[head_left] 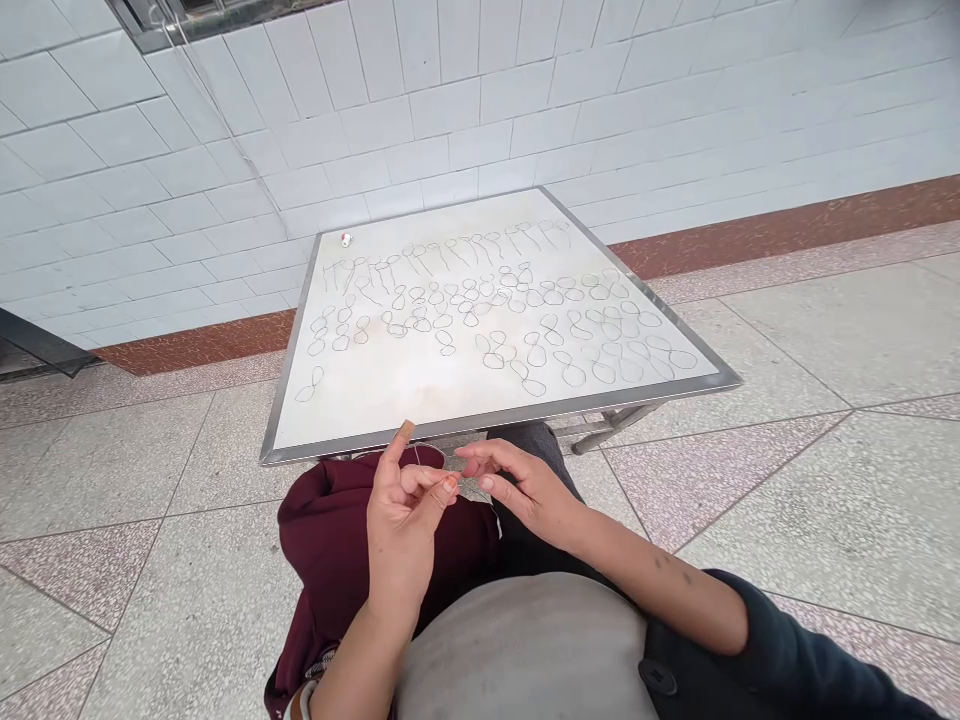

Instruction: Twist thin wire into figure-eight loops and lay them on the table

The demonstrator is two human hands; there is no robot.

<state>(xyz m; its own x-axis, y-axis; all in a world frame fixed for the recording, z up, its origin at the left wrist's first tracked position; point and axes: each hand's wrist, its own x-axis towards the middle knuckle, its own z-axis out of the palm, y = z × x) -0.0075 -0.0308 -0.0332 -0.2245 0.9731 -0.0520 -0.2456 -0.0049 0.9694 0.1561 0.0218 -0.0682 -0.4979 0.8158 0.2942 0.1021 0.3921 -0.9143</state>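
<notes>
Over the lap, just in front of the table's near edge, my left hand pinches a thin wire between thumb and finger, its index finger raised with a tan covering on the tip. The wire curves up above the fingers as a fine loop. Close by on the right, my right hand has its fingers apart near the left fingertips; whether it touches the wire is too small to tell. Many thin wire loops, several shaped like a figure eight, lie in rows on the white table.
A small white and red object sits at the table's back left corner. White tiled wall stands behind the table. Maroon cloth covers the lap's left side. Table legs show beneath the near edge.
</notes>
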